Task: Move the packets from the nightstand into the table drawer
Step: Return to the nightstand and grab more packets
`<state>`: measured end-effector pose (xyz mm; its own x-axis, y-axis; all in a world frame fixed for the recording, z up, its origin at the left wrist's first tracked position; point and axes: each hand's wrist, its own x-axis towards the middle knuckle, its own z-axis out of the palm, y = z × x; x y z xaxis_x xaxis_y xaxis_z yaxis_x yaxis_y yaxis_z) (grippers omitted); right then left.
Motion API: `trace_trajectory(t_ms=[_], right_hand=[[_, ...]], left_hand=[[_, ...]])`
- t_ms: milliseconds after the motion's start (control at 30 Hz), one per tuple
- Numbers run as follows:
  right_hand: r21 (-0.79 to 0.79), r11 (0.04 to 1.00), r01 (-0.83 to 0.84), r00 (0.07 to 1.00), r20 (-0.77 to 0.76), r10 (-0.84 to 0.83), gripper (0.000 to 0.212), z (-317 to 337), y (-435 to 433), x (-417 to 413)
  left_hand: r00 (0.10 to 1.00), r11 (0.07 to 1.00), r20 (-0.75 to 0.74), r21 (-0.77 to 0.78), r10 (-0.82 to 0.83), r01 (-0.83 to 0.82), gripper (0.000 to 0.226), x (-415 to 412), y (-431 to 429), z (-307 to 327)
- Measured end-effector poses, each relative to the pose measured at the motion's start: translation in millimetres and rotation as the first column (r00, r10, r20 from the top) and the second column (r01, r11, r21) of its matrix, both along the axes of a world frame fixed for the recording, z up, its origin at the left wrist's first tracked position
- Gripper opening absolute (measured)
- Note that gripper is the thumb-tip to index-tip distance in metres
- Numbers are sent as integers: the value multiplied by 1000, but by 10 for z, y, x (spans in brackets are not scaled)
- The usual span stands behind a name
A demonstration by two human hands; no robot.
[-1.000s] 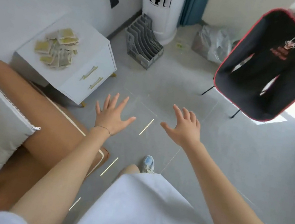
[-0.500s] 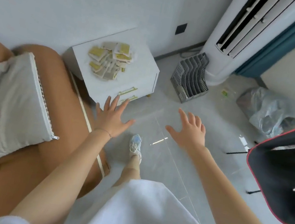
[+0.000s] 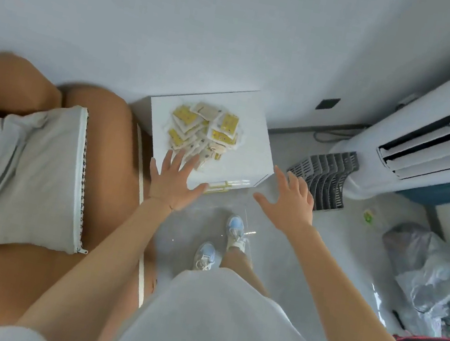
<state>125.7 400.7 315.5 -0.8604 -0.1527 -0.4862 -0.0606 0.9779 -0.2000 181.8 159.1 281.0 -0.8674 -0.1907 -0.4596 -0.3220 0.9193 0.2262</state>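
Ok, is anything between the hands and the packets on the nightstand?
Nothing visible. The left hand, fingers open, is at the near edge of the packets on the nightstand; the right hand hangs open beside its front corner.

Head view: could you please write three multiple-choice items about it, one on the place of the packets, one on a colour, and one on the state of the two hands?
1. Where does the pile of packets lie?
A. on the floor
B. on top of the nightstand
C. on the cushion

2. What colour is the nightstand?
A. black
B. white
C. red

3. How are the left hand and the right hand?
A. open, fingers spread, holding nothing
B. each gripping a packet
C. clenched in fists

Answers: 1 B, the pile sits on its flat top; 2 B, its top and front show white; 3 A, the fingers are straight and spread, and no packet is held.
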Motion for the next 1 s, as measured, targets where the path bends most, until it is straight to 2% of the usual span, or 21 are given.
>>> trace_trajectory(t_ms=[267,400,533,767,900,1000], right_hand=[[35,979,-199,976,101,194,77,-327,-243,-1001],[15,970,-245,961,135,240,78,-517,-365,-1425],[-46,988,-145,974,169,151,78,-869,-509,-1835],[28,990,-140,985,103,137,76,-1886,-873,-2461],[-66,995,-71,985,150,80,78,-2434,-1177,-2632],[-201,975,93,967,250,-41,88,-2778,-1360,-2694]], left_hand=[[970,971,49,15,240,-240,70,-615,-166,-250],[933,935,90,36,349,-353,67,-864,-194,-423],[885,892,164,56,435,-449,68,-1093,-272,-742],[816,800,191,172,545,-575,68,-1663,-521,-1837],[755,726,180,208,630,-655,69,-1931,-592,-2391],[721,702,118,167,683,-692,64,-2062,-777,-2745]])
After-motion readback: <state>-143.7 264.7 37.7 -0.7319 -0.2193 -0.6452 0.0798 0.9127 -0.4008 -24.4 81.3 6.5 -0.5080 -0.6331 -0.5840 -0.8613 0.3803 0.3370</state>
